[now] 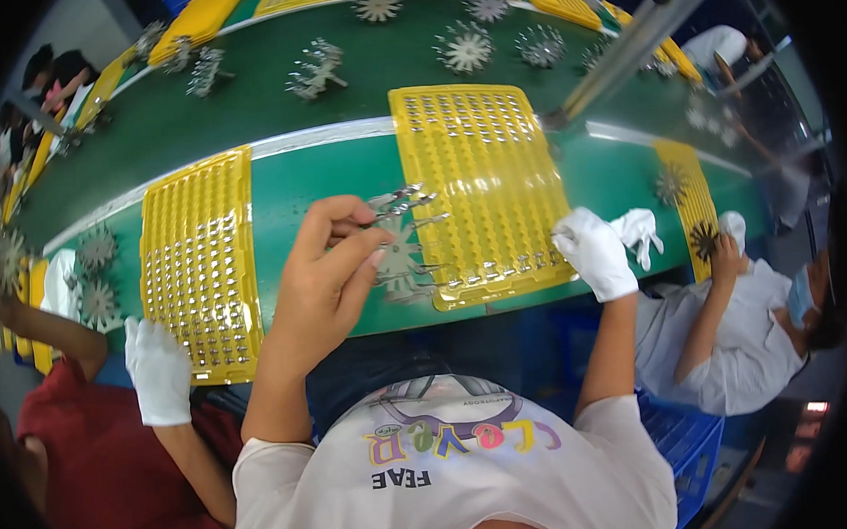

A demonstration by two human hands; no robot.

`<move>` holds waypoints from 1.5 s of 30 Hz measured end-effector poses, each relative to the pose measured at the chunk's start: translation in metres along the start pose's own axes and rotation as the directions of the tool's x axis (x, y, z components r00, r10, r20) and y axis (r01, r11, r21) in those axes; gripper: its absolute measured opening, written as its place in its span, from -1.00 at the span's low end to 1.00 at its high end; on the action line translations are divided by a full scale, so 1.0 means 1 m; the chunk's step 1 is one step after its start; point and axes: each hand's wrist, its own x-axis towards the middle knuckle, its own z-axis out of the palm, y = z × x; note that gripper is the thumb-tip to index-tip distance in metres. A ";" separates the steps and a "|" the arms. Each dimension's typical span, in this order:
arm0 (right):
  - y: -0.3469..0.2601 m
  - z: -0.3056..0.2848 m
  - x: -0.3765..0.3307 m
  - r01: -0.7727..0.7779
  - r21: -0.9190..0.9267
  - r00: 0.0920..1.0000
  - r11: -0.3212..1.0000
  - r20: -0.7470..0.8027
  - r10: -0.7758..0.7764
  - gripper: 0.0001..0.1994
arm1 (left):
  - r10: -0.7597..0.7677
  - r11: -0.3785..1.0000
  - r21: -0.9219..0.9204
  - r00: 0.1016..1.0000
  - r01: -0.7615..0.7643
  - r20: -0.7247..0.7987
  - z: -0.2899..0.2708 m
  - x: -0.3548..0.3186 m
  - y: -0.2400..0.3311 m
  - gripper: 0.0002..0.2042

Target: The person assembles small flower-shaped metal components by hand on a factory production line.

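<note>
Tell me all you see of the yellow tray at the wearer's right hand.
The yellow tray is rectangular, glossy and plastic-looking, with a rim and rows of small pockets. Silvery metal parts sit at its far end and along its near edge. It lies on the green tabletop; the gloved right hand is by its near right corner, contact unclear.

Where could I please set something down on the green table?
One bare patch of green table lies between the left yellow tray and the middle yellow tray, beyond the left hand. A smaller one lies between the middle tray and the right yellow tray, beyond the loose white glove. Left of the left tray is crowded with star-shaped metal parts.
</note>
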 end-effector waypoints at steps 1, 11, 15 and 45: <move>-0.002 0.000 -0.002 -0.020 0.155 0.996 0.988 -0.084 0.033 -0.97 | -0.006 1.000 0.006 1.000 0.006 0.005 -0.001 -0.001 0.003 -0.84; -0.129 -0.013 0.012 0.217 0.733 0.974 0.645 -0.203 -0.098 -0.88 | 0.150 0.979 0.152 0.986 -0.138 -0.068 0.009 -0.001 0.010 -0.85; -0.157 -0.023 0.025 0.385 0.630 0.920 0.674 -0.315 -0.232 -0.86 | 0.219 0.942 0.263 0.976 -0.208 -0.015 0.011 -0.001 0.017 -0.84; -0.160 0.003 0.030 0.547 0.579 0.805 0.605 -0.563 -0.189 -0.89 | 0.029 0.938 0.342 0.998 -0.047 0.059 0.026 -0.007 0.040 -0.69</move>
